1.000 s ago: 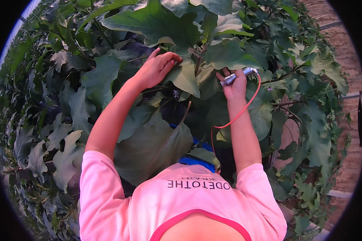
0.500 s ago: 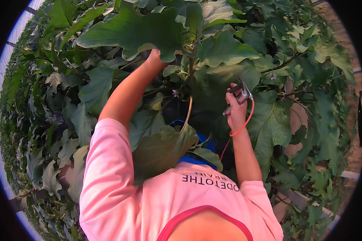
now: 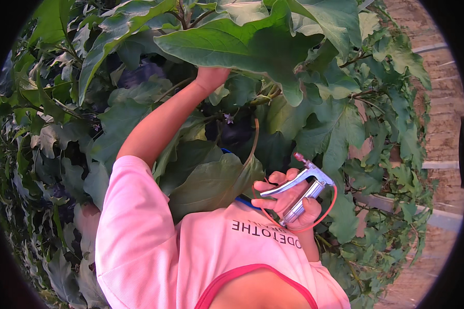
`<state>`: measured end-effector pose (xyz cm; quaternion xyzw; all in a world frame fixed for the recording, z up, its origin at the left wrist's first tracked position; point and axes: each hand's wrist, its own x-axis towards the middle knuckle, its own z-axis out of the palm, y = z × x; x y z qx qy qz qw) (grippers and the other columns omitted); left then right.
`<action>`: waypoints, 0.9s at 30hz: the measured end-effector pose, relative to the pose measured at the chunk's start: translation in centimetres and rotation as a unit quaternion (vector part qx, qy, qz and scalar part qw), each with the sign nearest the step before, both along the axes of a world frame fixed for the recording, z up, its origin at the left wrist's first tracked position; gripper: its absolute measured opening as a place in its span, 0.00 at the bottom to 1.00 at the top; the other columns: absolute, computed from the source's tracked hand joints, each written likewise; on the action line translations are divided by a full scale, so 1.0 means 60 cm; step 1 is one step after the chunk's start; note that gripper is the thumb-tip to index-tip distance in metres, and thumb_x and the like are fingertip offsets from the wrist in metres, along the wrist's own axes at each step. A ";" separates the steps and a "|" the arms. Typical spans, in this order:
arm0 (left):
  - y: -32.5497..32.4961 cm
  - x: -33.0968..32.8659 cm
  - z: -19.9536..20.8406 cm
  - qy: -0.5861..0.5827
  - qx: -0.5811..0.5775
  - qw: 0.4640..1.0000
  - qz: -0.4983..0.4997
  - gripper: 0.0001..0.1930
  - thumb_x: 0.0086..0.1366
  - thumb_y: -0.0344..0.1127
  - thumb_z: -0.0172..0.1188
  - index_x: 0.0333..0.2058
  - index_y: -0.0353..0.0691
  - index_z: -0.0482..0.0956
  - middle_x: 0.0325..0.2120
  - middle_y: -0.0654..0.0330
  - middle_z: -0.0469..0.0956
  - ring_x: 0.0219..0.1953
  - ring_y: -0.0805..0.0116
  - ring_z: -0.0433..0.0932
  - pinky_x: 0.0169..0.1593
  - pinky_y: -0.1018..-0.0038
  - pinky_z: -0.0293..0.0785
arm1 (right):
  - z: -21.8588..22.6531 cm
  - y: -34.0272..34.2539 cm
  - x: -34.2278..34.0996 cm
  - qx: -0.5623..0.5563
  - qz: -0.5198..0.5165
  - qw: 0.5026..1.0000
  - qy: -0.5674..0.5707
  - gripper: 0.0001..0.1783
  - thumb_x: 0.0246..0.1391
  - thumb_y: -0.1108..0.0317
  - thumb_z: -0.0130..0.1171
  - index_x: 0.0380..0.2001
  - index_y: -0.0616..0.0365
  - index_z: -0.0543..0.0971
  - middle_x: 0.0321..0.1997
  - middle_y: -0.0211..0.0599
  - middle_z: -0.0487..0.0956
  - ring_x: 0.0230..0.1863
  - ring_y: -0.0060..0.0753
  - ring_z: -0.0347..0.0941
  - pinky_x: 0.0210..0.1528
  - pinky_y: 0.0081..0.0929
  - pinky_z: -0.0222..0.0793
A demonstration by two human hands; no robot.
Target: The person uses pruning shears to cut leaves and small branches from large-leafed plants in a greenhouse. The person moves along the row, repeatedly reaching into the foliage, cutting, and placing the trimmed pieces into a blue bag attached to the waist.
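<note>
My left arm stretches up into a leafy plant. Only the wrist and heel of my left hand (image 3: 209, 77) show, because the fingers are hidden behind a large green leaf (image 3: 242, 44). My right hand (image 3: 288, 201) is close to my chest and grips silver pruning shears (image 3: 301, 188). An orange cord (image 3: 329, 206) loops from the shears around that hand. A dark, shaded fruit (image 3: 237, 135) hangs between the two hands, with a small purple flower (image 3: 229, 119) just above it. A broad leaf (image 3: 211, 180) lies against my pink shirt (image 3: 154, 247).
Dense broad-leaved plants (image 3: 67, 134) fill the left, the top and the middle. On the right is a strip of bare brown ground (image 3: 443, 139) crossed by pale lines. A thin curved stem (image 3: 253, 141) runs down toward the shears.
My right hand has drawn the shears down from the foliage to my chest. My left hand has pushed higher, going from on top of a leaf to behind the large one.
</note>
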<state>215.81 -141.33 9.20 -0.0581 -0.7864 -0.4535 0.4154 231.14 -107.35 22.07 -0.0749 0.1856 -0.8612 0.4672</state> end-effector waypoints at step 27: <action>0.079 0.015 0.118 -0.131 -0.674 0.726 -0.028 0.08 0.61 0.33 0.60 0.37 0.39 0.83 0.39 0.58 0.80 0.46 0.57 0.77 0.46 0.63 0.75 | -0.135 0.022 -0.053 0.455 -0.286 0.806 0.249 0.37 0.55 0.76 0.67 0.66 0.62 0.65 0.57 0.28 0.72 0.40 0.11 0.63 0.45 0.14 0.65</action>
